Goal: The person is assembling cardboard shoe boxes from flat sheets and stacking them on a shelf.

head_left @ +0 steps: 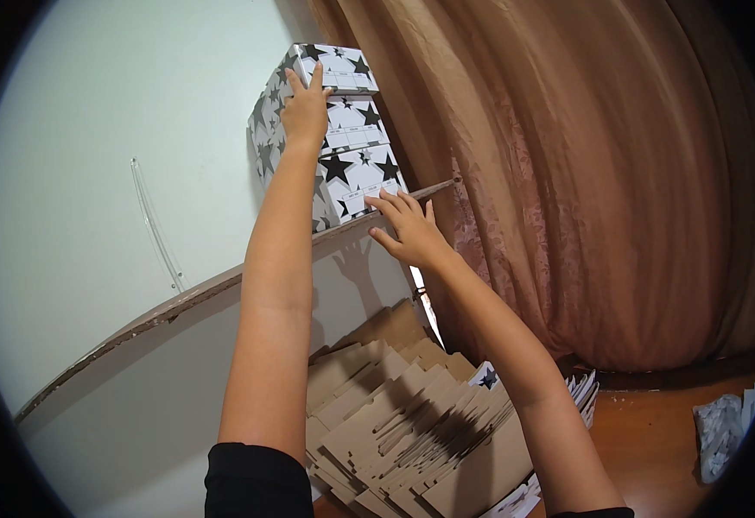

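Three white boxes printed with black and grey stars are stacked on a wall shelf: a top box (353, 71), a middle box (362, 123) and a bottom box (367, 177). My left hand (306, 108) rests with spread fingers against the front left corner of the top and middle boxes. Lower down, my right hand (412, 229) is open beside the front edge of the shelf (213, 285). Its fingertips reach up to the lower front of the bottom box; whether they touch it I cannot tell.
Below the shelf lies a large pile of flattened cardboard (395, 423) on a brown wooden surface (645, 432). A brown curtain (585, 190) hangs right of the boxes. A crumpled clear plastic bag (719, 436) lies at far right. A clear strip (153, 224) is on the pale wall.
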A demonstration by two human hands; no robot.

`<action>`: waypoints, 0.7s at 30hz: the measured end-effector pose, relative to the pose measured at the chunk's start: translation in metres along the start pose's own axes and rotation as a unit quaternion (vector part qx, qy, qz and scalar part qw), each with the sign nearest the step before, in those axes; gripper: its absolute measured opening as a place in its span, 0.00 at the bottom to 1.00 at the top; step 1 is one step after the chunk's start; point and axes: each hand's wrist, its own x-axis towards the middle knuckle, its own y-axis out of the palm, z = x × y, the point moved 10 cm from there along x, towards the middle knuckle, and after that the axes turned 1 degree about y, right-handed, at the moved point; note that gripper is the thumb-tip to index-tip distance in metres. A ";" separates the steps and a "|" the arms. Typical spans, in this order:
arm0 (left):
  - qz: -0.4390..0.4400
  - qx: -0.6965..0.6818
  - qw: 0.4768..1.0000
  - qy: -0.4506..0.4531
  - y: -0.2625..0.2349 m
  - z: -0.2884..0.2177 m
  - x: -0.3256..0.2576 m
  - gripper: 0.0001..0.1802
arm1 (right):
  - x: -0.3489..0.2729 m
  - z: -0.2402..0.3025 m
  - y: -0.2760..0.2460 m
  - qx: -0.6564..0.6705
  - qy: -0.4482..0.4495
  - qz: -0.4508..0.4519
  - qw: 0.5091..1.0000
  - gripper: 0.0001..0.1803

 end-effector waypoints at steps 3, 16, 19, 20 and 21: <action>-0.006 0.027 1.000 -0.001 0.000 0.000 0.000 0.27 | -0.001 -0.002 -0.001 -0.007 -0.004 0.006 1.000 0.27; -0.004 0.084 0.996 -0.016 -0.003 0.005 -0.009 0.24 | 0.000 -0.006 0.005 -0.046 0.033 0.101 0.993 0.35; 0.040 0.032 0.998 -0.032 -0.001 0.005 -0.020 0.24 | -0.005 0.000 0.002 -0.055 0.015 0.085 0.995 0.37; -0.003 0.092 0.996 -0.013 -0.012 0.000 -0.025 0.25 | -0.008 0.002 0.003 -0.055 0.016 0.089 0.994 0.37; -0.042 0.148 0.988 0.007 -0.020 -0.011 -0.034 0.25 | -0.012 0.004 -0.001 -0.057 0.006 0.069 0.996 0.38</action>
